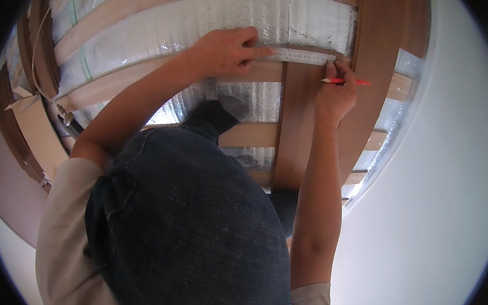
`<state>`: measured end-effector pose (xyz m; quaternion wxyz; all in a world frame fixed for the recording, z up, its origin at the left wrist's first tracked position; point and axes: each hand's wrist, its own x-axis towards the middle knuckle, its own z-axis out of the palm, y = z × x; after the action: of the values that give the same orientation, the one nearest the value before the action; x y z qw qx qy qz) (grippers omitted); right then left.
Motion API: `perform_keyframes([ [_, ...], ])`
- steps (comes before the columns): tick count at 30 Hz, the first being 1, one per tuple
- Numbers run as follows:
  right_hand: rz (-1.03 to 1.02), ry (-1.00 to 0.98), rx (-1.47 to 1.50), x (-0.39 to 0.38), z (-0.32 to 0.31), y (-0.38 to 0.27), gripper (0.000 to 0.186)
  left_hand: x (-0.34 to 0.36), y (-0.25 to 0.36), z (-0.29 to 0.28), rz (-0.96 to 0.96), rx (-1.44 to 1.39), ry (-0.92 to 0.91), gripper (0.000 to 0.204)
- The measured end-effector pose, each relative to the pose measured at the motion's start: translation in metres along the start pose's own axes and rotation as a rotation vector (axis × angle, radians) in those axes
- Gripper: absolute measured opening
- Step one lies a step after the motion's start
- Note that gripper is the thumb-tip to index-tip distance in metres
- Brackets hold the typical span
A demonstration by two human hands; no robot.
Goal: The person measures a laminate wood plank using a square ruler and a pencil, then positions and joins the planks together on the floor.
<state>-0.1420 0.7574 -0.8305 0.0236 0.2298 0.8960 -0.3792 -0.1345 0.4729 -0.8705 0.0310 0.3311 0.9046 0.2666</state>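
A silvery metal ruler (303, 56) with marks along it lies across a wooden batten and the upper part of a brown plank (297, 122). My left hand (223, 52) is closed at the ruler's left end, its index finger stretched along the metal. Below that hand a short metal strip (211, 89) shows; whether it joins the ruler is hidden. At the ruler's right end, my right hand (337, 96) pinches a red pencil (363, 82), its tip pointing left. The fingertips of this hand touch or nearly touch the ruler.
Pale wooden battens (250, 135) run over silver foil sheeting (219, 17). Another brown plank (372, 104) stands to the right, before a white wall (439, 164). My dark-socked foot (224, 109) rests between battens. At left are a hose fitting (64, 114), a cardboard-coloured piece (36, 128) and stacked brown planks (16, 133).
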Motion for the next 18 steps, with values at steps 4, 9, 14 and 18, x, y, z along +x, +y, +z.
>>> perform_keyframes([
  [4, -0.041, 0.029, -0.057, 0.0042, 0.0003, 0.0013, 0.022, 0.0001, 0.0006, 0.0013, 0.014, 0.034, 0.007, 0.056],
  [9, -0.05, 0.022, -0.041, 0.0047, -0.0003, 0.0003, 0.021, -0.0019, 0.0, 0.0017, 0.03, 0.038, -0.004, 0.068],
  [14, -0.026, -0.001, -0.044, 0.005, -0.002, -0.0011, 0.022, 0.0001, 0.0003, -0.0019, 0.026, 0.015, 0.003, 0.069],
  [18, 0.027, -0.024, -0.033, 0.0037, -0.0017, -0.004, 0.026, -0.0011, -0.0015, -0.0028, 0.028, 0.01, -0.005, 0.068],
])
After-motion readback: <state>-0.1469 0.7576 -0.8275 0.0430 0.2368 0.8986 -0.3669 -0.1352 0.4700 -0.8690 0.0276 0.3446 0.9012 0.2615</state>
